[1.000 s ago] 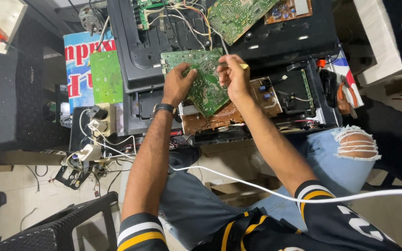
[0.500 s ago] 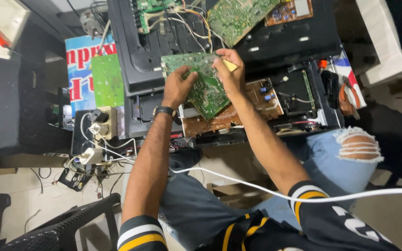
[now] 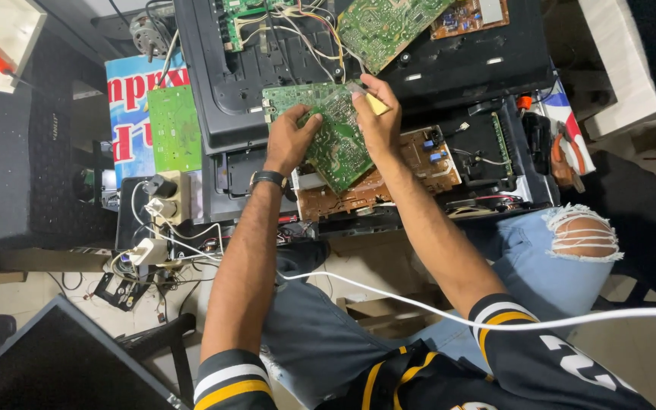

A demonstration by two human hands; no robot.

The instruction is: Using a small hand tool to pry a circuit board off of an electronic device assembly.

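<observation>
A green circuit board is held tilted over an opened black device. My left hand grips the board's left edge, thumb on its face. My right hand rests on the board's upper right part and is closed on a small yellow-handled tool whose tip touches the board. Under the board lies a brown circuit board with blue parts. A dark watch sits on my left wrist.
A black panel with two more green boards and loose wires lies behind. A power strip with plugs and tangled cables sits at the left. A white cable crosses my lap. Pliers lie at the right.
My right hand has shifted up and left along the board, bringing the yellow tool to the board's upper right part. The left hand keeps its hold.
</observation>
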